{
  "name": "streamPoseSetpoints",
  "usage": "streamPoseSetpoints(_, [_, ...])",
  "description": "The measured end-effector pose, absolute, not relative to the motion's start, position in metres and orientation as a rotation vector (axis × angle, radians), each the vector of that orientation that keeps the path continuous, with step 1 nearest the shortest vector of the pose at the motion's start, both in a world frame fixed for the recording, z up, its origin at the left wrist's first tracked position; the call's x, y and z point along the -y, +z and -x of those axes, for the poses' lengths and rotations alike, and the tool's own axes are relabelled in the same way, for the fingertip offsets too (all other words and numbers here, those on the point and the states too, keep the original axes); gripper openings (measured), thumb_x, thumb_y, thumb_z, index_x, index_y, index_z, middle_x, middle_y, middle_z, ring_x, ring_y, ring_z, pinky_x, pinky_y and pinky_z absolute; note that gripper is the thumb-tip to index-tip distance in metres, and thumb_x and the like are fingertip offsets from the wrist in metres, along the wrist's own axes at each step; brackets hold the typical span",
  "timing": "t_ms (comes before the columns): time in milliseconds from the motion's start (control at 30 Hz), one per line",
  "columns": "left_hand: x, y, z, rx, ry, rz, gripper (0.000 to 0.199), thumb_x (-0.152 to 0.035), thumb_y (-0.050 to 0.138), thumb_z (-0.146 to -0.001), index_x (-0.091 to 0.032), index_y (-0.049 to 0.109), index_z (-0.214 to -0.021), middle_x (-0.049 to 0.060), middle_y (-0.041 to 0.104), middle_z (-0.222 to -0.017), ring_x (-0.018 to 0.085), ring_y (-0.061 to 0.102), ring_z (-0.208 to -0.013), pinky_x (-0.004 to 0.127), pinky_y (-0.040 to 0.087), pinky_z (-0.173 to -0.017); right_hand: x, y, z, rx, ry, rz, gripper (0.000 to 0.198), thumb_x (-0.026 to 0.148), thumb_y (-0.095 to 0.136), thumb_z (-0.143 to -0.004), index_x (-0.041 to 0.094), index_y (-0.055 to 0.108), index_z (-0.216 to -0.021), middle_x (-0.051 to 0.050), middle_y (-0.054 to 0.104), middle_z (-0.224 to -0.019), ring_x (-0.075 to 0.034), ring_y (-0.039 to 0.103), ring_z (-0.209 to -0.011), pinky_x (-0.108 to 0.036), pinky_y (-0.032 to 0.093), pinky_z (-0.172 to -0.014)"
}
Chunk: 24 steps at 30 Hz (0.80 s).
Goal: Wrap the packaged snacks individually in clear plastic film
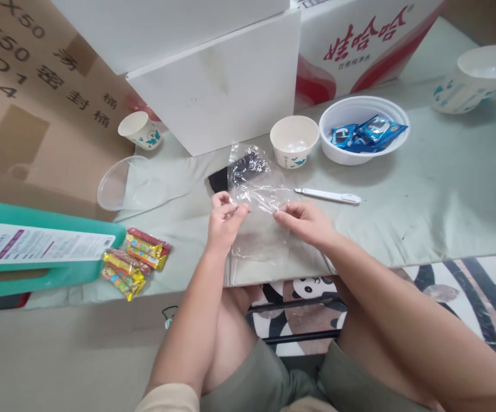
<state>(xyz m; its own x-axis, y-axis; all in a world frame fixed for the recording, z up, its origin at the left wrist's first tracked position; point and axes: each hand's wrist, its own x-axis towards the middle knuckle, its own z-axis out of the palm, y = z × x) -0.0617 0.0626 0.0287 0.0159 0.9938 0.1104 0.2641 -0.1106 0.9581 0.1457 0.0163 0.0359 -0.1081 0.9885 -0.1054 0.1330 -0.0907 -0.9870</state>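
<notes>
Over the front of the pale green cloth-covered bench (445, 200): we hold a thin, crinkled piece of clear plastic film (260, 194) between our left hand (226, 223) and right hand (303, 220); we cannot tell whether it is a bag or a flat sheet.
Left grip: our thumb and fingers are nearly closed, pinching the film's left part.
Right grip: our thumb and forefinger press together on the film's right part.
Behind the film: a flat black object (219, 180) lies on the cloth, partly seen through the plastic.
Beyond the right grip: a slim white-handled tool (329, 195) lies with its narrow dark tip toward the film.
Bowls: we see a cream paper bowl with blue-green print (294, 144) upright, and just right of it a white plastic bowl (346, 155) holding glossy blue packets (377, 131).
Left side: small red and yellow wrapped snacks (145, 246) lie beside a teal plastic container with a white label (71, 269); farther back are a round clear plastic vessel (117, 183) and a small cream paper cup (142, 137).
Back: a white carton (235, 86) stands beside a white-and-red carton (359, 71).
Far right: a larger cream paper container (467, 91) stands well apart from our hands.
</notes>
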Motion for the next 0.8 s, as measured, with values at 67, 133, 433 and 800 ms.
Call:
streamPoseSetpoints(67, [-0.060, 0.029, 0.063, -1.383, 1.263, -1.611, 0.032, -0.053, 0.081, -0.072, -0.021, 0.077, -0.068, 0.007, 0.046, -0.135, 0.028, 0.044, -0.135, 0.037, 0.045, -0.111, -0.015, 0.032, -0.147, 1.387, 1.061, 1.327, 0.030, 0.048, 0.065, -0.084, 0.022, 0.067, -0.070, -0.007, 0.065, -0.097, -0.021, 0.063, -0.093, -0.036, 0.053, -0.080])
streamPoseSetpoints(133, [-0.054, 0.033, 0.062, -1.342, 1.329, -1.732, 0.030, -0.049, 0.080, -0.076, -0.021, 0.075, -0.068, 0.004, 0.034, -0.155, 0.033, 0.029, -0.148, 0.044, 0.040, -0.118, -0.013, 0.031, -0.148, 1.388, 0.820, 1.325, 0.027, 0.044, 0.064, -0.086, 0.023, 0.069, -0.071, -0.009, 0.060, -0.117, -0.025, 0.060, -0.110, -0.041, 0.052, -0.091])
streamPoseSetpoints(433, [-0.022, 0.054, 0.061, -1.152, 1.314, -1.923, 0.038, -0.060, 0.071, -0.080, -0.032, 0.078, -0.105, -0.002, 0.036, -0.162, 0.036, 0.013, -0.159, 0.053, 0.016, -0.129, 0.018, 0.060, -0.154, 1.665, 0.431, 1.356, 0.015, 0.029, 0.064, -0.088, 0.028, 0.076, -0.079, 0.000, 0.041, -0.158, -0.040, 0.036, -0.148, -0.060, 0.041, -0.112])
streamPoseSetpoints(800, [-0.020, 0.060, 0.052, -1.132, 1.301, -1.671, 0.033, -0.051, 0.067, -0.085, -0.029, 0.077, -0.063, 0.005, 0.073, -0.090, 0.030, 0.059, -0.127, 0.053, 0.032, -0.121, 0.008, 0.042, -0.145, 1.198, 0.984, 1.136, 0.034, 0.049, 0.048, -0.096, 0.028, 0.073, -0.083, -0.003, 0.076, -0.091, -0.028, 0.069, -0.109, -0.053, 0.048, -0.106])
